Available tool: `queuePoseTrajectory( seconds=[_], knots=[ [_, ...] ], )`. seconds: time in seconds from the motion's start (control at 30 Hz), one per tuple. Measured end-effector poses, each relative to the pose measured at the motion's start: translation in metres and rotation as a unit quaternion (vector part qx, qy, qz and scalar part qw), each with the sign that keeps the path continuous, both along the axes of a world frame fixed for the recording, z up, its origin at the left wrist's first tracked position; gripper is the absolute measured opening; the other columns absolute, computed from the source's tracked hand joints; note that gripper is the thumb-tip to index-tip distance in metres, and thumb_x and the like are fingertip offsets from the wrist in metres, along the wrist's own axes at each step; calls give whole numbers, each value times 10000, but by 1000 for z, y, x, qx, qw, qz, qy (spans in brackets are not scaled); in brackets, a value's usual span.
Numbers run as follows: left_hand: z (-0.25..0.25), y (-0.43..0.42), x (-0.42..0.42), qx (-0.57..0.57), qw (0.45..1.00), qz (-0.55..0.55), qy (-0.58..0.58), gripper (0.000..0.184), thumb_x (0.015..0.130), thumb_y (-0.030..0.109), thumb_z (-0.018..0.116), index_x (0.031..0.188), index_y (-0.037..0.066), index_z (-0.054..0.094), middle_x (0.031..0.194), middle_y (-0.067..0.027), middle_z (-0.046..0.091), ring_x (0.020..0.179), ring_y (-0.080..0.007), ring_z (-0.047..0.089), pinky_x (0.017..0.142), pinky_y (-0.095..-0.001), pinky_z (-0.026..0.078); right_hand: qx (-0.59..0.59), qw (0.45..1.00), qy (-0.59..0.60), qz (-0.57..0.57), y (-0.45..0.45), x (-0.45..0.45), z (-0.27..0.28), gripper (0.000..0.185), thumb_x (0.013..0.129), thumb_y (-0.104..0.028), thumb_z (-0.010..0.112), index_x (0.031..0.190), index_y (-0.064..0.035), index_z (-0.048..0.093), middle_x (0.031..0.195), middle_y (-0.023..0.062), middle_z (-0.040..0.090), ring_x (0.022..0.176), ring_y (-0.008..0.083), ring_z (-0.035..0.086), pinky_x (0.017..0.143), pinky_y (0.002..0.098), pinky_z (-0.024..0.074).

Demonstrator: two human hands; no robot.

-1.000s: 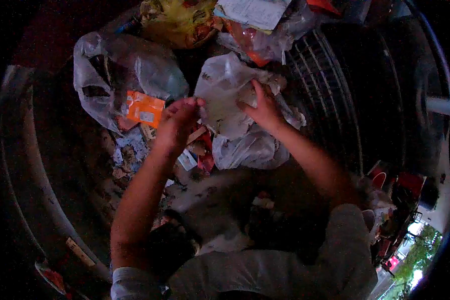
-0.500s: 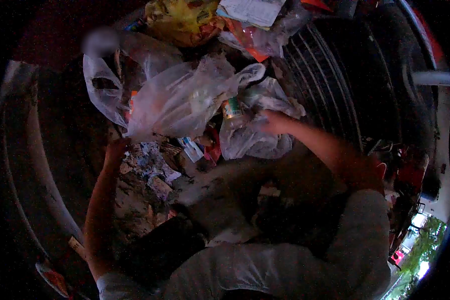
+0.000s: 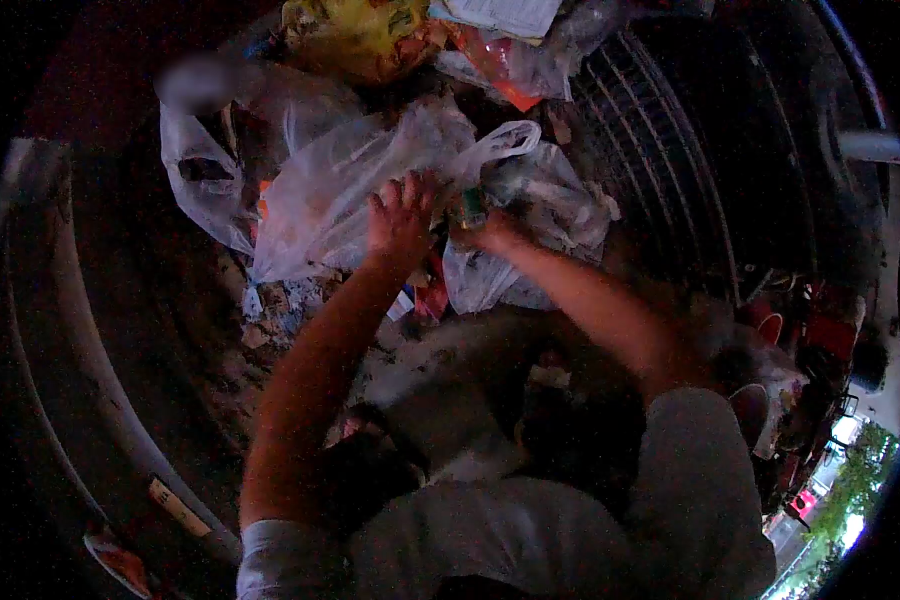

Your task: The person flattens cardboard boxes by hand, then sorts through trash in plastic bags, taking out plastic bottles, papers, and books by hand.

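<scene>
A translucent white plastic bag (image 3: 320, 190) lies crumpled in the middle of the heap. On its right part rests my left hand (image 3: 402, 222), back up and fingers spread. Just to the right, my right hand (image 3: 492, 233) is closed around the near end of a clear plastic bottle (image 3: 470, 208) with a green label. The hand covers part of the bottle. Another clear plastic bag (image 3: 555, 220) lies under and beside my right wrist, with a looped handle standing up behind the bottle.
A yellow bag (image 3: 355, 35) and printed papers (image 3: 505, 12) lie at the far side. A large black tyre (image 3: 660, 160) stands at the right. Scraps of paper (image 3: 280, 300) cover the ground at left. A curved rim (image 3: 90, 330) runs along the left.
My left hand has moved from the bag's near left corner up and right onto the bag. My right hand has shifted left from the clear bag onto the bottle.
</scene>
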State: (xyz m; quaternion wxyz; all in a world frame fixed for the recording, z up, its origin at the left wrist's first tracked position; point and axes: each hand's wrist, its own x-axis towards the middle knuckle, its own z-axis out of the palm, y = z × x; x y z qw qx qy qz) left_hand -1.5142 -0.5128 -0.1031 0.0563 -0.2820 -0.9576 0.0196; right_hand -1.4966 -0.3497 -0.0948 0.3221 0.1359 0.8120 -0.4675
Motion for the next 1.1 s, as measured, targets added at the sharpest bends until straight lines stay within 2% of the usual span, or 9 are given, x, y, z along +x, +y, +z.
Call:
queuePoseTrajectory(
  seconds=[0.13, 0.2, 0.27, 0.33, 0.43, 0.57, 0.67, 0.93, 1.1],
  knots=[
    [36, -6, -50, 94, 953, 132, -255, 323, 777, 218, 454, 1036, 30, 496, 1019, -115, 522, 857, -287, 521, 686, -402, 414, 60, 998, 11, 16, 6, 2, 26, 700, 581, -436, 639, 1076, 16, 439, 1012, 167, 511, 901, 268, 521, 769, 326, 413],
    [30, -42, -84, 190, 968, 105, -125, 280, 791, 206, 433, 962, 7, 532, 892, -94, 563, 701, -243, 545, 632, -337, 426, 147, 988, 6, 52, 30, -4, 43, 706, 570, -432, 641, 1074, 19, 438, 1034, 170, 500, 914, 275, 515, 777, 327, 409],
    [37, -90, -115, 486, 827, 87, -267, 314, 810, 250, 414, 970, 8, 535, 887, -71, 546, 740, -180, 519, 648, -299, 412, 194, 978, 78, 25, 57, -11, 32, 687, 562, -415, 648, 1055, 20, 449, 1033, 172, 497, 915, 281, 512, 776, 331, 409],
    [84, -106, -110, 550, 766, 159, -292, 313, 798, 228, 440, 1006, 5, 513, 922, -77, 537, 793, -176, 504, 677, -296, 405, 218, 955, 199, -30, 79, -17, 6, 641, 555, -383, 661, 1017, 17, 471, 1009, 173, 504, 903, 287, 512, 768, 339, 412],
    [154, -128, -84, 632, 654, 265, -320, 341, 780, 195, 478, 1060, 1, 480, 974, -86, 523, 873, -168, 481, 722, -291, 394, 286, 926, 239, 58, 69, -27, 81, 618, 543, -350, 676, 1008, 6, 479, 975, 169, 506, 908, 295, 500, 765, 354, 411],
    [168, -189, -64, 699, 581, 309, -278, 347, 762, 159, 484, 1072, 5, 472, 1015, -96, 497, 910, -189, 463, 740, -304, 386, 329, 893, 290, 103, 65, -24, 128, 559, 538, -323, 687, 993, -57, 501, 965, 152, 490, 922, 299, 477, 776, 358, 402],
    [152, -244, -48, 687, 606, 329, -230, 357, 748, 132, 488, 1081, 9, 466, 1046, -104, 477, 937, -205, 450, 754, -314, 380, 370, 860, 338, 99, 82, -19, 140, 503, 548, -302, 689, 962, -74, 517, 970, 150, 481, 932, 294, 472, 781, 353, 397],
    [75, -361, 36, 394, 753, 480, -218, 401, 710, 61, 500, 1105, 18, 449, 1128, -124, 425, 1010, -248, 415, 790, -341, 365, 256, 948, 183, 46, 146, -20, 103, 633, 569, -296, 691, 1081, -11, 451, 1059, 148, 459, 984, 232, 452, 812, 308, 378],
    [108, -295, 49, 117, 959, 250, 66, 439, 687, 17, 508, 1121, 24, 439, 1179, -137, 392, 1055, -275, 393, 813, -358, 356, 80, 991, 102, -21, 192, -21, 25, 598, 621, -285, 671, 1091, 7, 442, 1032, 110, 491, 948, 186, 461, 793, 290, 380]
  ],
)
